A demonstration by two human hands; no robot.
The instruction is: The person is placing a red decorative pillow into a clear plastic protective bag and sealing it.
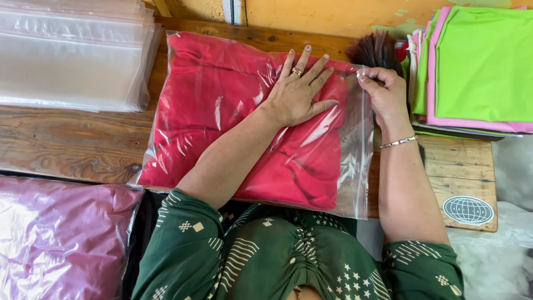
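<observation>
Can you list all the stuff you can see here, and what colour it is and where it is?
clear bag with red cloth: one, clear plastic over red, middle of the table
empty clear bags: a stack, see-through, top left
folded cloths: a pile, green and pink, top right
dark brush: one, brown-black bristles, behind the red bag
purple packed bag: one, shiny purple, bottom left
round sticker: one, grey, on the table's right corner
wooden table: one, brown, under everything
left hand: one, with rings, pressed flat on the red bag
right hand: one, bracelet on the wrist, pinching the bag's right edge
</observation>
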